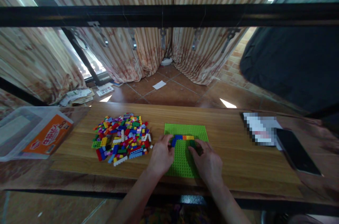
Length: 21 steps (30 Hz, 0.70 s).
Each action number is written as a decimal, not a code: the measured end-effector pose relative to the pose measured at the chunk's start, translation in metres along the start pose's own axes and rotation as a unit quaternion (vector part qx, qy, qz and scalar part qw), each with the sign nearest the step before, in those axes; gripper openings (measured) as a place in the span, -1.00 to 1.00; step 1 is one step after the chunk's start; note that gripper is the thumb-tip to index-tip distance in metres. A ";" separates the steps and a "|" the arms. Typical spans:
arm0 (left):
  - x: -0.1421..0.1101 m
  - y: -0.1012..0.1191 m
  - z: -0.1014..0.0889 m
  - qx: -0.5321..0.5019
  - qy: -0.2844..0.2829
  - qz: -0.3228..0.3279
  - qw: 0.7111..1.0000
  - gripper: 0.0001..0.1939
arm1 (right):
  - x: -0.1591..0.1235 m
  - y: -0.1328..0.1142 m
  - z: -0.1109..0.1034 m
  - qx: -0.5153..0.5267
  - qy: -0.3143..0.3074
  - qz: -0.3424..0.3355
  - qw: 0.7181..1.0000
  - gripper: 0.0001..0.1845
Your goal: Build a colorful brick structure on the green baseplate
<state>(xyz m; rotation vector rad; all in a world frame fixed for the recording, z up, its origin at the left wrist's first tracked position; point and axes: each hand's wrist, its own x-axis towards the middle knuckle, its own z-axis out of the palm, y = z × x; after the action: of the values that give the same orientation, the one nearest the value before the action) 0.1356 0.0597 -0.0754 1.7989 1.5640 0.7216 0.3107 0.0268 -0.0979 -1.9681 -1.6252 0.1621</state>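
A light green baseplate (182, 164) lies on the wooden board. Across its upper part runs a short row of bricks, with a blue brick (179, 137), an orange one and a yellow brick (189, 137). At the row's left end my left hand (161, 155) has its thumb and fingers closed about another blue brick (173, 142), which slants down from the row. My right hand (209, 162) pinches a dark green brick (192, 143) just below the yellow end. Its fingers partly cover that brick, so I cannot tell whether it is attached.
A pile of mixed toy bricks (123, 137) spreads over the board to the left. Beyond it stands a clear plastic bin (16, 146) with an orange label. On the right lie a blurred packet (261, 130) and a black phone (298, 151). A dark bar (169, 15) crosses above.
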 end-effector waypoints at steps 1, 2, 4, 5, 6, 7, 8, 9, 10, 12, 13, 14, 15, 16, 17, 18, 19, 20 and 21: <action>-0.001 0.000 0.001 0.001 -0.003 -0.006 1.000 -0.53 | 0.000 0.000 -0.001 0.005 0.006 -0.007 1.000 -0.62; -0.001 0.000 0.002 0.002 -0.004 -0.009 1.000 -0.50 | -0.001 0.000 -0.001 0.012 0.015 -0.017 1.000 -0.62; -0.002 0.001 0.005 0.003 -0.003 -0.010 1.000 -0.49 | -0.001 -0.001 -0.001 0.029 0.032 -0.049 0.998 -0.64; -0.002 0.001 0.007 0.002 -0.001 -0.006 1.000 -0.50 | -0.001 -0.002 -0.001 0.038 0.037 -0.069 0.996 -0.66; -0.001 0.001 0.008 0.001 0.000 -0.002 1.000 -0.51 | 0.000 -0.004 0.000 0.045 0.036 -0.088 0.994 -0.69; -0.001 0.001 0.010 0.000 0.002 0.003 1.000 -0.52 | 0.001 -0.005 0.001 0.052 0.031 -0.107 0.992 -0.71; -0.001 0.001 0.011 -0.002 0.005 0.008 1.000 -0.52 | 0.002 -0.007 0.002 0.056 0.023 -0.123 0.991 -0.72; -0.001 0.001 0.013 -0.003 0.008 0.013 1.000 -0.52 | 0.003 -0.008 0.003 0.058 0.015 -0.136 0.989 -0.73; -0.001 0.001 0.014 -0.005 0.010 0.018 1.000 -0.51 | 0.005 -0.010 0.005 0.058 0.008 -0.148 0.987 -0.74; -0.001 0.000 0.015 -0.009 0.013 0.023 1.000 -0.49 | 0.007 -0.012 0.008 0.058 -0.002 -0.167 0.984 -0.74; -0.002 0.000 0.015 -0.009 0.012 0.025 1.000 -0.48 | 0.008 -0.013 0.010 0.057 -0.003 -0.174 0.983 -0.74; -0.002 0.000 0.016 -0.009 0.010 0.025 1.000 -0.47 | 0.008 -0.014 0.012 0.056 -0.004 -0.178 0.982 -0.74; -0.002 0.000 0.016 -0.008 0.008 0.024 1.000 -0.46 | 0.008 -0.014 0.013 0.055 -0.005 -0.181 0.982 -0.74; -0.002 0.000 0.017 -0.006 0.007 0.022 1.000 -0.45 | 0.009 -0.015 0.014 0.055 -0.005 -0.183 0.982 -0.75; -0.002 0.000 0.017 -0.005 0.005 0.020 1.000 -0.45 | 0.009 -0.015 0.016 0.053 -0.005 -0.185 0.981 -0.75; -0.002 -0.001 0.018 -0.003 0.005 0.018 1.000 -0.44 | 0.009 -0.015 0.017 0.052 -0.006 -0.187 0.981 -0.75; -0.002 -0.001 0.018 -0.001 0.005 0.016 1.000 -0.44 | 0.009 -0.016 0.017 0.051 -0.007 -0.189 0.981 -0.75; -0.002 -0.001 0.019 0.000 0.007 0.018 1.000 -0.44 | 0.009 -0.016 0.018 0.050 -0.007 -0.191 0.980 -0.75; -0.002 -0.002 0.019 0.000 0.009 0.020 1.000 -0.44 | 0.010 -0.016 0.018 0.049 -0.007 -0.192 0.980 -0.75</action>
<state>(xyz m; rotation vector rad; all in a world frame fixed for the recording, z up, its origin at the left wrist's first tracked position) 0.1488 0.0560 -0.0893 1.8319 1.5437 0.7592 0.2911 0.0436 -0.1023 -1.5482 -1.9325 0.1022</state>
